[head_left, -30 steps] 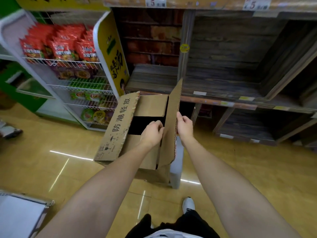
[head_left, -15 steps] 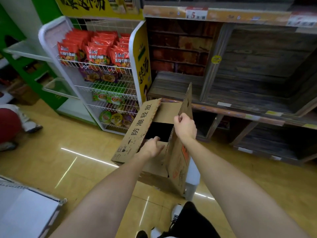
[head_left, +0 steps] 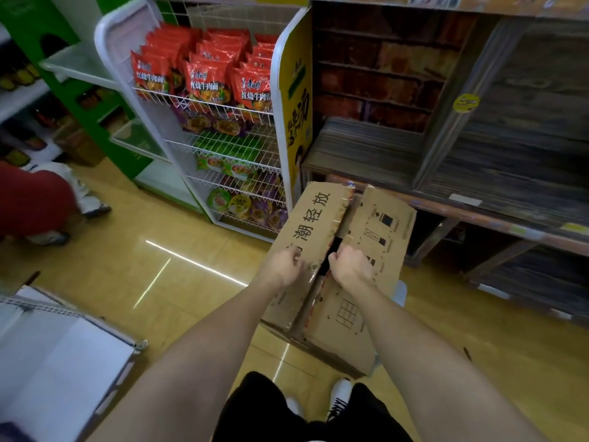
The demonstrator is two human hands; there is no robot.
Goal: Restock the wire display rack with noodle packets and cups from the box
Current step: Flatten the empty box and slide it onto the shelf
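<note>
Hands (head_left: 317, 266) grip box (head_left: 376, 323) flaps printed 潮轻放, nearly shut.

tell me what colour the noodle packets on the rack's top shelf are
Red, with white lettering; the noodle packets show in the head view.

box (head_left: 345, 256): brown cardboard, top flaps nearly closed, narrow dark gap, near centre | wire display rack (head_left: 223, 148): white, far left of box, red noodle packets (head_left: 204, 74) top shelf, cups (head_left: 242, 207) lowest
</note>
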